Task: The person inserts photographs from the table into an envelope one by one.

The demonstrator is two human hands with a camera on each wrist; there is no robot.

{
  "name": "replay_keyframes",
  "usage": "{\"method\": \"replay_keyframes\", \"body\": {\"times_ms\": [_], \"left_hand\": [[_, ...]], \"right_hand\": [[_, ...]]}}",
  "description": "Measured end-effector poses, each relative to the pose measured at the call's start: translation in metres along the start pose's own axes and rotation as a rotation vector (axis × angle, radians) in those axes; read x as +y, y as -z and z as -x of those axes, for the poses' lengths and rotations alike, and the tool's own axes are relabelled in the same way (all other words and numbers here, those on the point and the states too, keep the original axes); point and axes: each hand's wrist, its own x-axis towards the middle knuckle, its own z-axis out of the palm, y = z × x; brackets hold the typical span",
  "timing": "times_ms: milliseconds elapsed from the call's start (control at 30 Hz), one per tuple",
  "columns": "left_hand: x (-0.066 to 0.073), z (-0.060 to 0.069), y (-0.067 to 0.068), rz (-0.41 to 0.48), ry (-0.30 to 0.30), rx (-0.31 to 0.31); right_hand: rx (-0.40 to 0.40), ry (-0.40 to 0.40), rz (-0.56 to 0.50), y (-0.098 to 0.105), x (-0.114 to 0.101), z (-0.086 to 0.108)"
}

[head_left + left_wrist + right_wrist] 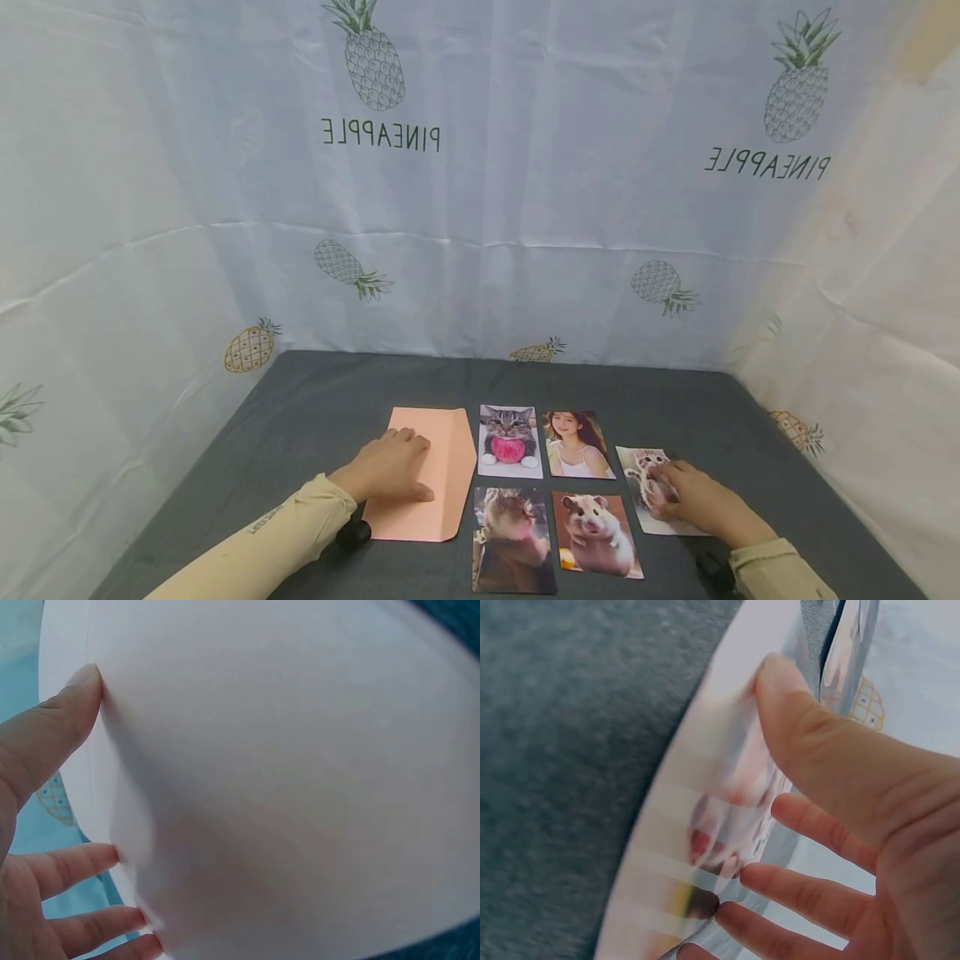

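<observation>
Left hand [390,468]'s on a peach envelope [447,475] toward the table [262,458]'s left edge, right hand [708,502]'s on an animal photo [642,479] nearer the right edge. Four other photos [597,533] sit between.

I am wearing long, pale cream sleeves. My left cuff [335,492] is puckering softly and ending in a slightly ruffled edge. Up the forearm from the left cuff, my left sleeve [255,542] is carrying some dark lettering [267,518], too small for reading. Just beside the left cuff, to its lower right, a rounded black device [353,535] is sitting. Well to the right of the left cuff, my right sleeve [787,577] is showing similar pale fabric, creasing at its end, with a second black device [715,573] sitting near it. My left hand [393,467] and right hand [701,502] are going bare.
</observation>
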Motion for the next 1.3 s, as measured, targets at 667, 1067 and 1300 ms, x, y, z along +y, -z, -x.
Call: {"method": "replay_keyframes", "body": {"times_ms": [667, 1067, 1300], "left_hand": [[-0.002, -0.002, -0.003, -0.007, 0.0, 0.001], [0.0, -0.001, -0.001, 0.008, 0.012, -0.012], [0.0, -0.001, 0.0, 0.006, 0.006, -0.007]], "right_hand": [[0.109, -0.049, -0.123, 0.029, 0.026, -0.017], [0.061, -0.088, -0.342, 0.023, 0.046, -0.023], [0.031, -0.105, -0.344, 0.018, 0.052, -0.028]]}}
